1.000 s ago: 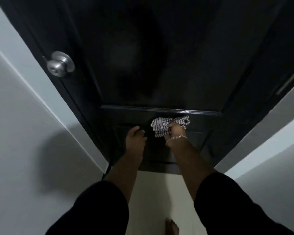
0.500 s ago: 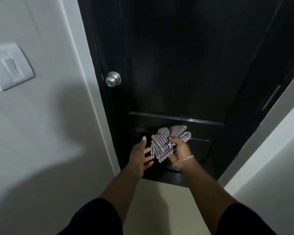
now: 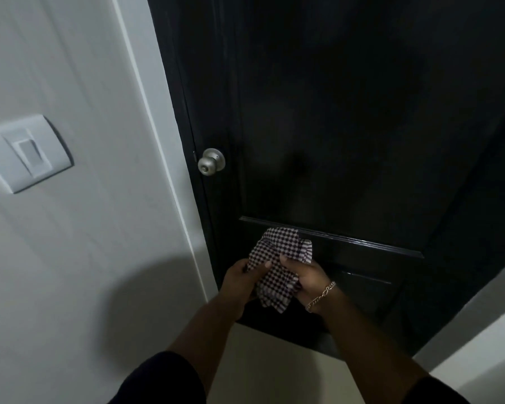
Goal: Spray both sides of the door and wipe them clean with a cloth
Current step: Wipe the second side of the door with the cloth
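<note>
Dark, glossy door [image 3: 347,126] fills the space ahead, its knob [image 3: 211,161] up to my left beside the white wall [image 3: 85,258]. Both hands clutch the checked cloth [image 3: 277,266] between them: left hand [image 3: 241,282] pinching one side, right hand [image 3: 306,279] the other. The panel lies straight ahead, just beyond; both hands look equally near.

head cam | faces forward-down | close to door [image 3: 347,126]
</note>
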